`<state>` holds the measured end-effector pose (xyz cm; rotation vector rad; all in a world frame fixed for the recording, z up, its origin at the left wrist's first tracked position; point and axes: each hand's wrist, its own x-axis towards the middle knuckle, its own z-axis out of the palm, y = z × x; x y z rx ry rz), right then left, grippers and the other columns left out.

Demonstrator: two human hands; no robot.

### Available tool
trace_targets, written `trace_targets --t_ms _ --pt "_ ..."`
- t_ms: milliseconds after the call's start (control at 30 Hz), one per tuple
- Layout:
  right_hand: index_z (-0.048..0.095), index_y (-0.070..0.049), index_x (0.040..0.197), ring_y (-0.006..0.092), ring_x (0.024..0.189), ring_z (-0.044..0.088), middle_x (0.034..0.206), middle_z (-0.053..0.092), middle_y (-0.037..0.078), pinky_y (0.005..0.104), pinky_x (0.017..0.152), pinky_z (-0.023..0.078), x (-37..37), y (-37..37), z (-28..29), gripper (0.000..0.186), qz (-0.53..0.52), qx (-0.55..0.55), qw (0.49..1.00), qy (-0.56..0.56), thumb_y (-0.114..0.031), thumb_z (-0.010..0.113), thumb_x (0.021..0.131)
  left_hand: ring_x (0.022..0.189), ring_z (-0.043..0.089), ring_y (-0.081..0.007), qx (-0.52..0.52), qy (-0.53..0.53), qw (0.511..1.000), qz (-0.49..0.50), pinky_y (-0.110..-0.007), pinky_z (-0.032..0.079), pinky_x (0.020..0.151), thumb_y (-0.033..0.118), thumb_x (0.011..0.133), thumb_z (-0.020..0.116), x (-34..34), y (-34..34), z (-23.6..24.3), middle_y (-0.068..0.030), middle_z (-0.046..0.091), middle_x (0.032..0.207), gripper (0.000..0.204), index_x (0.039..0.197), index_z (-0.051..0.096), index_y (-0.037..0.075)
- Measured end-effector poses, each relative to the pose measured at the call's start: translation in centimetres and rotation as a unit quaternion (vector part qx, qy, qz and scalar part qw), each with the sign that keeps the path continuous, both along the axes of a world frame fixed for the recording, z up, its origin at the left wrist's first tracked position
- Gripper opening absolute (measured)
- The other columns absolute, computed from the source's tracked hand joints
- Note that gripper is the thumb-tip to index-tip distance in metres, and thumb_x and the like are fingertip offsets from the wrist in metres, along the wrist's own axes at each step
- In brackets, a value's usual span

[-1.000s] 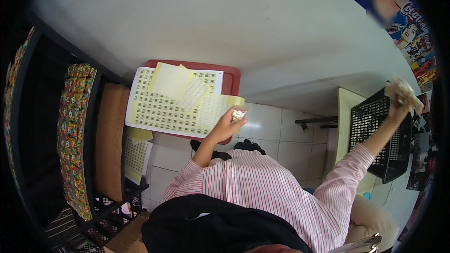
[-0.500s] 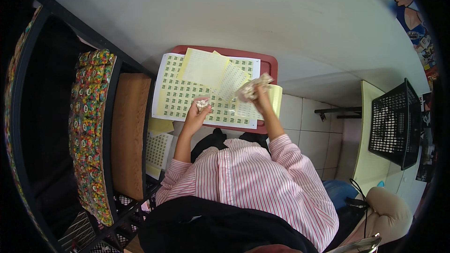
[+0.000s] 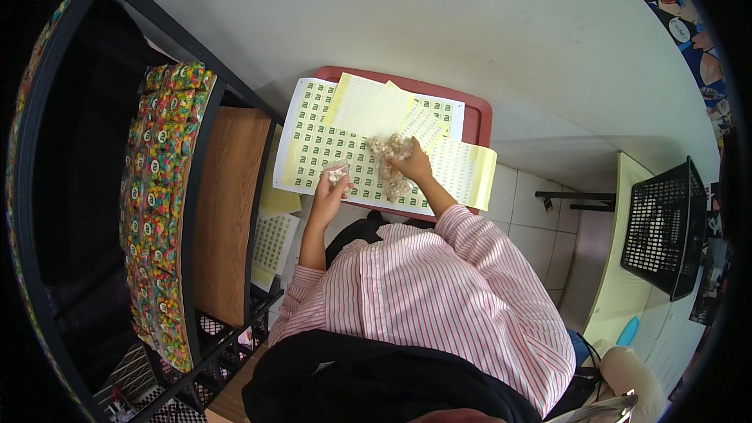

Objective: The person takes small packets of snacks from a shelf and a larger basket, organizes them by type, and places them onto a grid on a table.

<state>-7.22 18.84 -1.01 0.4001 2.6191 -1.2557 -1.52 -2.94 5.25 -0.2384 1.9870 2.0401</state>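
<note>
Pinching a small clear packet (image 3: 337, 175) of white pieces in the left hand (image 3: 329, 197), right hand (image 3: 417, 165) gripping a bunch of crinkled packets (image 3: 393, 185), pale lumpy contents, both over label sheets (image 3: 313, 141) repeating dark green printed marks, red tabletop (image 3: 483, 121) beneath

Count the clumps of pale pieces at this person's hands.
2: a small clear bag pinched in the left grip, and a larger clump touching the right grip. Separate bags or pieces inside the larger one may be hidden.
</note>
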Motion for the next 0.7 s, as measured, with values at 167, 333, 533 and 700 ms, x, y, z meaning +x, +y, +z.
trace_targets --t_ms 167,333,533,700 --pt "0.024 0.005 0.126 0.0336 0.101 0.049 0.112 0.045 0.027 0.0361 0.084 0.040 2.6 2.5 -0.6 0.090 -0.017 -0.033 0.994 0.102 -0.035 0.071 0.061 0.080 0.056 -0.0124 0.062 0.004 0.998 -0.028 -0.020 0.043 0.060 0.012 0.084 0.049 -1.1 0.9 0.8 -0.0058 0.053 0.096 0.026 0.108 0.043 0.003" --pt "0.048 0.003 0.108 0.0240 0.077 0.057 0.085 0.057 0.018 0.0315 0.068 0.045 7.3 5.3 -1.4 0.052 -0.069 -0.021 0.991 0.117 -0.025 0.066 0.068 0.081 0.054 -0.0096 0.125 0.060 0.989 -0.047 -0.020 0.043 0.066 0.006 0.081 0.053 -2.8 3.2 0.1 -0.0078 0.055 0.092 0.023 0.102 0.046 -0.001" --pt "0.057 -0.007 0.097 0.0181 0.050 0.049 0.055 0.051 0.008 0.0305 0.054 0.042 12.6 8.1 -3.1 0.022 -0.214 0.017 0.967 0.138 -0.005 0.051 0.076 0.085 0.054 -0.0118 0.156 0.073 0.984 -0.042 -0.021 0.044 0.070 0.003 0.079 0.055 -2.7 5.9 1.9 -0.0090 0.055 0.095 0.028 0.105 0.045 -0.003" --pt "0.057 -0.002 0.097 0.0196 0.052 0.049 0.058 0.051 0.011 0.0301 0.055 0.041 14.1 8.8 -2.6 0.022 -0.227 0.114 0.928 0.272 -0.004 0.051 0.076 0.088 0.054 -0.0138 0.230 -0.064 0.969 -0.060 -0.024 0.045 0.072 0.010 0.084 0.049 -2.5 6.6 1.3 -0.0075 0.053 0.101 0.025 0.107 0.045 0.001"
